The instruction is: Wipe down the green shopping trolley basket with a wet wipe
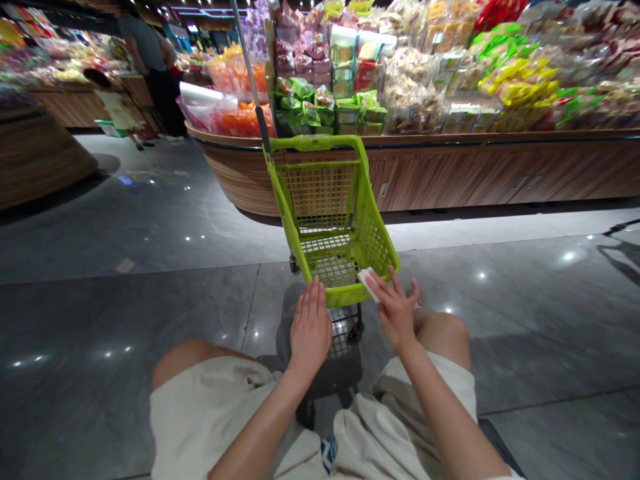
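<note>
Lime-green wire-mesh shopping cart (320,197) was observed on grey floor tiling (125,320). Left hand (311,327) was held flat and open at the cart's near rim; a white packet (367,283) was pinched by the right hand (395,310) at that rim. Bagged snacks (415,87) were stacked on a wooden counter (450,170) beyond the cart.

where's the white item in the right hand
In the head view, the white item is pinched in the right hand, right at the near rim of the lime-green shopping cart.
</note>
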Tool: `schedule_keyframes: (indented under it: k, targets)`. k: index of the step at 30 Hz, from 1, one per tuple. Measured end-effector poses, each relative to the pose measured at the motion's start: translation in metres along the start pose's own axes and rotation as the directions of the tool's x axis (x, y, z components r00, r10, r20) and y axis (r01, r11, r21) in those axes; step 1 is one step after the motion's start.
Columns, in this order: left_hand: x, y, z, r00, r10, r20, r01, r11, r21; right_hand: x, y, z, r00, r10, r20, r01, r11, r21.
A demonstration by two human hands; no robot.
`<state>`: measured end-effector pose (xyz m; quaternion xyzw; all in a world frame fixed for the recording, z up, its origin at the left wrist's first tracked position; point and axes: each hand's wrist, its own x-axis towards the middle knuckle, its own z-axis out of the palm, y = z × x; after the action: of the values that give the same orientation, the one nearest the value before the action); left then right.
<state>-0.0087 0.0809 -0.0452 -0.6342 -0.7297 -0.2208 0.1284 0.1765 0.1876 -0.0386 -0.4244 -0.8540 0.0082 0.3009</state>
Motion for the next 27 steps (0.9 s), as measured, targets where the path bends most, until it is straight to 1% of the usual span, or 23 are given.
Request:
schedule_keyframes:
  k: [1,2,3,4,5,6,8,10,11,12,13,14,16,17,19,21,22,23,27]
  targets:
    - [0.0,0.0,-0.001,1.0,0.001,-0.001,-0.001,1.0,-0.001,0.001,0.015,-0.003,0.997,0.063,-0.038,-0.064,0.998,-0.018]
    - [0.001,0.002,-0.002,1.0,0.001,0.002,-0.001,1.0,-0.002,0.002,0.026,-0.005,0.99,0.123,-0.07,-0.126,0.992,-0.03]
    - [0.001,0.003,-0.003,1.0,0.003,0.008,-0.003,1.0,-0.006,0.003,0.029,-0.006,0.98,0.172,-0.096,-0.177,0.984,-0.039]
    - [0.002,0.006,-0.003,1.0,0.003,0.014,-0.003,1.0,-0.012,0.003,0.026,-0.005,0.973,0.2,-0.112,-0.206,0.978,-0.043]
    - [0.002,0.008,-0.004,1.0,0.001,0.019,0.0,1.0,-0.021,0.003,0.016,-0.003,0.972,0.203,-0.114,-0.209,0.977,-0.042]
    - [0.003,0.01,-0.003,1.0,-0.003,0.022,0.004,0.999,-0.032,0.003,0.001,0.0,0.977,0.184,-0.104,-0.189,0.982,-0.032]
    - [0.003,0.013,-0.002,1.0,-0.013,0.026,0.014,0.999,-0.046,0.002,-0.037,0.008,0.995,0.087,-0.053,-0.086,0.996,0.014]
    - [0.003,0.013,-0.001,1.0,-0.017,0.025,0.018,0.999,-0.044,0.0,-0.072,0.016,1.0,-0.016,-0.004,0.016,0.997,0.077]
    - [0.002,0.012,0.0,1.0,-0.016,0.023,0.017,0.999,-0.04,-0.001,-0.083,0.019,0.998,-0.063,0.01,0.061,0.993,0.099]
    - [0.002,0.01,0.0,1.0,-0.014,0.02,0.015,0.999,-0.034,-0.002,-0.087,0.021,0.994,-0.105,0.017,0.102,0.989,0.111]
    - [0.001,0.007,0.0,1.0,-0.009,0.019,0.01,1.0,-0.03,-0.002,-0.086,0.021,0.99,-0.142,0.021,0.139,0.984,0.113]
    - [0.001,0.005,-0.001,1.0,-0.002,0.02,0.002,1.0,-0.026,-0.002,-0.078,0.021,0.985,-0.174,0.021,0.17,0.98,0.107]
    - [0.001,0.0,-0.002,1.0,0.015,0.026,-0.015,1.0,-0.018,-0.002,-0.049,0.017,0.979,-0.203,-0.003,0.203,0.976,0.074]
    - [0.001,-0.001,-0.002,0.999,0.022,0.03,-0.022,1.0,-0.013,-0.002,-0.032,0.014,0.982,-0.188,-0.029,0.189,0.981,0.048]
    - [0.001,-0.001,-0.003,0.999,0.025,0.031,-0.025,1.0,-0.004,-0.002,0.0,0.007,0.99,-0.107,-0.091,0.107,0.994,-0.005]
    - [0.002,0.001,-0.003,1.0,0.019,0.024,-0.019,1.0,-0.002,-0.001,0.021,0.003,0.992,-0.018,-0.127,0.014,0.999,-0.036]
    - [0.002,0.003,-0.002,1.0,0.015,0.02,-0.015,1.0,-0.003,-0.001,0.026,0.003,0.992,0.004,-0.129,-0.008,0.999,-0.036]
    - [0.002,0.004,-0.002,1.0,0.009,0.014,-0.009,1.0,-0.005,-0.001,0.029,0.004,0.992,0.002,-0.128,-0.006,1.0,-0.024]
    - [0.002,0.008,-0.001,1.0,-0.003,0.003,0.003,1.0,-0.017,0.0,0.026,0.012,0.988,-0.083,-0.132,0.097,0.99,0.101]
